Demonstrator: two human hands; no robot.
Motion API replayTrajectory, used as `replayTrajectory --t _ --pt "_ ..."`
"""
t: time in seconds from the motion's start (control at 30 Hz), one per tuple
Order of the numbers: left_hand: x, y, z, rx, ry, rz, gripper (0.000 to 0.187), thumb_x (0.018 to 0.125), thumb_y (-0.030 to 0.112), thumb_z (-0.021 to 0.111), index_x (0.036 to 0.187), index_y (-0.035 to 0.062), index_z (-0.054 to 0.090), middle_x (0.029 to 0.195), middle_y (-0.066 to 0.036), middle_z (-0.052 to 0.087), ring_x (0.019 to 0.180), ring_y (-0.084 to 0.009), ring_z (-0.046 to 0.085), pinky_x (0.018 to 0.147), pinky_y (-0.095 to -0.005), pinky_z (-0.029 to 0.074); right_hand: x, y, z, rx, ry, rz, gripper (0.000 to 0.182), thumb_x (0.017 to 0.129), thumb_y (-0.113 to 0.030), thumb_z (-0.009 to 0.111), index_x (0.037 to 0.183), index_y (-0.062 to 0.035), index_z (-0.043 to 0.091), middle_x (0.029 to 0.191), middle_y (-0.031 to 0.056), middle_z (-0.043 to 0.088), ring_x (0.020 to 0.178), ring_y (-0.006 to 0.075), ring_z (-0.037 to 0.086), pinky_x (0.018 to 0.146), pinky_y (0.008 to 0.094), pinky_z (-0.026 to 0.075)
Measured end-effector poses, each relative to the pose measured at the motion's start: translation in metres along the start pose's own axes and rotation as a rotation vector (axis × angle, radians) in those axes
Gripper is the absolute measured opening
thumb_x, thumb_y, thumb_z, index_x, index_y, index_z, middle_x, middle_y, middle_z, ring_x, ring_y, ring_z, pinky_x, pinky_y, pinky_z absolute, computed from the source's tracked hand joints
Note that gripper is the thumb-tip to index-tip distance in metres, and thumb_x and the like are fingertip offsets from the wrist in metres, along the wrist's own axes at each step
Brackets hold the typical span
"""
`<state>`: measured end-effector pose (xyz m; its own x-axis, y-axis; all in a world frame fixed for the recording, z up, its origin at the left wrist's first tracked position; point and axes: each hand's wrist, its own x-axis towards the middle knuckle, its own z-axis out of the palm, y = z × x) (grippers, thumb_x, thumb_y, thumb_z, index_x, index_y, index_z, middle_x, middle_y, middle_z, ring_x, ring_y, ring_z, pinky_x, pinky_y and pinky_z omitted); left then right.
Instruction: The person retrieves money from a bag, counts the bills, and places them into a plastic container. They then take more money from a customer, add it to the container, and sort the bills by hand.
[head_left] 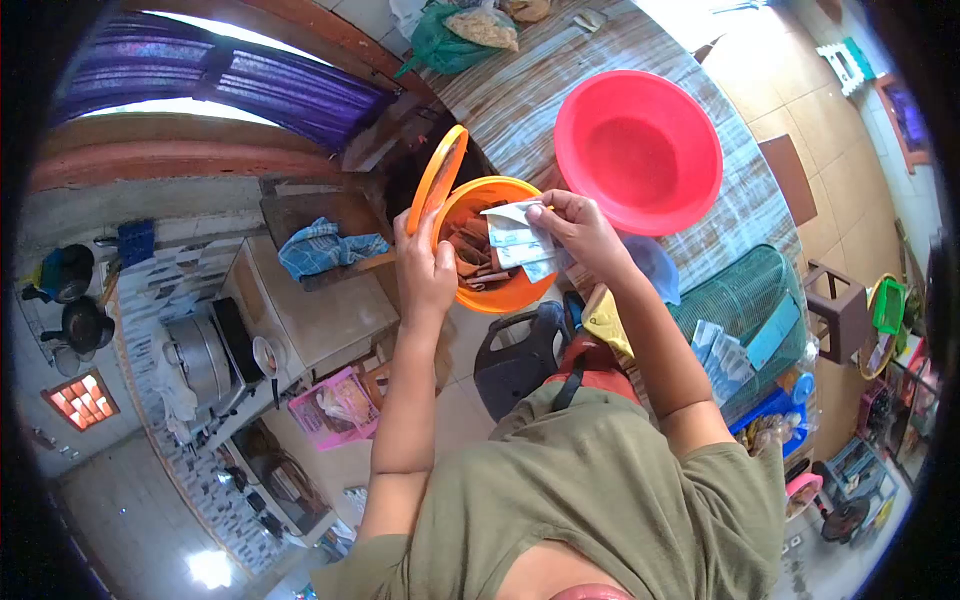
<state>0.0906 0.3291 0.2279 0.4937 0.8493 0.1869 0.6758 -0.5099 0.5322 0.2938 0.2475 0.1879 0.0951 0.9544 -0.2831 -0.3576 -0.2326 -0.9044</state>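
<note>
My left hand [427, 268] grips the orange lid [431, 180], which stands tilted up at the left side of a round orange tub [512, 297]. Its thumb lies along the tub's rim. Inside the tub are several brown sachets [467, 240], partly covered. Over the tub's right side, my right hand [583, 232] pinches a strip of white sachets with blue print [520, 243]; the strip hangs over the opening. The right fingers are closed on its upper end.
On the wood-patterned table [530, 100] stand a red basin [635, 150], a blue-tinted bowl [652, 268] and a green mesh cover [745, 310] with more white-blue sachets [722, 358] on it. A green bag [450, 40] lies at the far end. Left are a stove and pot [200, 355].
</note>
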Motion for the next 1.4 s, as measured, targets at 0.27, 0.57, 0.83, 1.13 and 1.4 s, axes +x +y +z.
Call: replayTrajectory --t 0.27,0.57,0.83,1.13,1.4 --pt "0.013 -0.010 0.019 -0.021 0.007 -0.097 0.042 0.072 0.003 0.045 0.113 -0.0036 0.054 0.116 -0.023 0.046 0.109 -0.0376 0.048 0.098 -0.0428 0.037 0.031 0.015 -0.020 -0.127 0.240 -0.220 0.021 0.091 -0.018 0.059 0.092 0.0024 0.062 0.072 -0.0012 0.059 0.066 0.0038 0.050 0.059 0.0214 0.043" --pt "0.017 -0.010 0.020 -0.005 -0.032 -0.216 0.043 0.073 0.004 0.045 0.114 -0.0044 0.054 0.117 -0.024 0.047 0.111 -0.0378 0.047 0.099 -0.0421 0.035 0.033 -0.009 -0.035 -0.184 0.338 -0.425 0.020 0.088 0.003 0.051 0.104 -0.0029 0.061 0.085 0.0079 0.062 0.075 0.0081 0.057 0.067 0.0234 0.046" --pt "0.027 0.011 0.019 -0.033 -0.014 -0.145 0.046 0.072 0.005 0.044 0.116 -0.0038 0.052 0.117 -0.024 0.046 0.113 -0.0377 0.044 0.100 -0.0433 0.034 0.022 -0.015 -0.008 -0.688 -0.234 -0.605 0.033 0.068 0.006 0.052 0.098 -0.0059 0.062 0.117 0.0193 0.057 0.113 0.0352 0.052 0.090 0.0396 0.046" --pt "0.025 0.043 0.017 0.046 -0.012 -0.057 0.048 0.072 0.005 0.043 0.118 -0.0018 0.053 0.119 -0.024 0.046 0.115 -0.0371 0.044 0.101 -0.0441 0.034 0.069 0.016 0.027 -1.165 -0.524 -0.283 0.027 0.074 -0.017 0.059 0.100 -0.0096 0.062 0.081 0.0113 0.060 0.079 0.0295 0.059 0.073 0.0402 0.047" --pt "0.023 0.042 0.004 0.077 0.070 -0.047 0.047 0.073 0.002 0.042 0.118 -0.0026 0.053 0.116 -0.024 0.048 0.111 -0.0368 0.046 0.098 -0.0431 0.036 0.016 0.011 0.015 -1.054 -0.421 -0.581 0.013 0.072 -0.015 0.058 0.082 -0.0092 0.063 0.081 0.0047 0.060 0.084 0.0215 0.057 0.072 0.0331 0.047"
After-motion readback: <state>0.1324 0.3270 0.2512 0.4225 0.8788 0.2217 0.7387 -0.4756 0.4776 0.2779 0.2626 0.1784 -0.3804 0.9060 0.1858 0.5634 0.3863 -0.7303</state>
